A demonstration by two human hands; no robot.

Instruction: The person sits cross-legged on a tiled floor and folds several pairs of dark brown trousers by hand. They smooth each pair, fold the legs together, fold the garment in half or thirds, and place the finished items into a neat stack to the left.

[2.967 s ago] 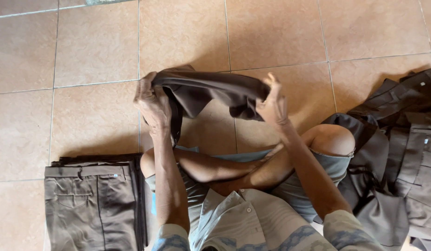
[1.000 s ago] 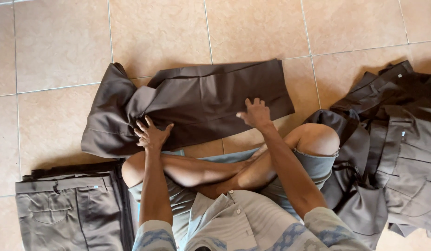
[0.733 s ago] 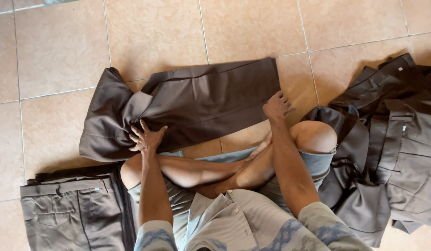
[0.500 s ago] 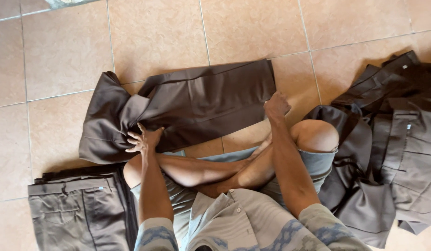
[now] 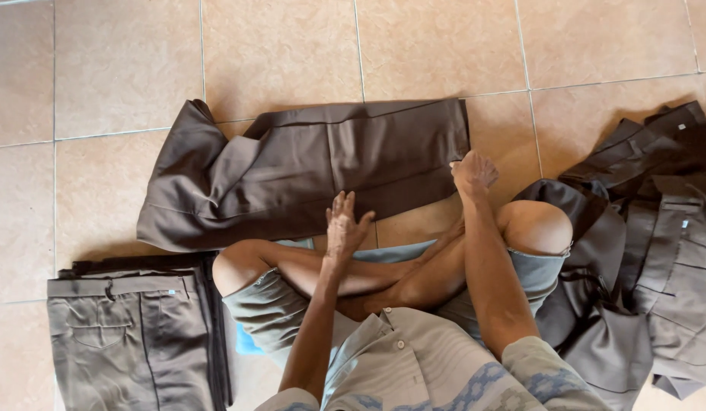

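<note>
The dark brown trousers (image 5: 315,171) lie flat on the tiled floor (image 5: 277,46) directly in front of you, just beyond your crossed legs. Their long axis runs from left to right across your view, almost parallel to your shoulders, so both hands meet them from the near side, along the lower edge.

Your right hand (image 5: 473,170) is at the right end of the trousers, at the near corner. The fingers are curled there and seem to pinch the cloth, but I cannot tell surely if they grip it or only press on it. Your left hand (image 5: 345,224) is open, fingers spread, and it lies on the near edge of the trousers around the middle of their length. It holds nothing; it only rests flat on the cloth.

So the right end is under your right hand, while the left end, which is crumpled and folded over itself, is well apart from both hands. Your left hand is the nearer one to that end.

Beside your left knee lies a stack of folded trousers (image 5: 136,331). On your right side there is a loose heap of brown clothes (image 5: 658,251), touching your right knee.
</note>
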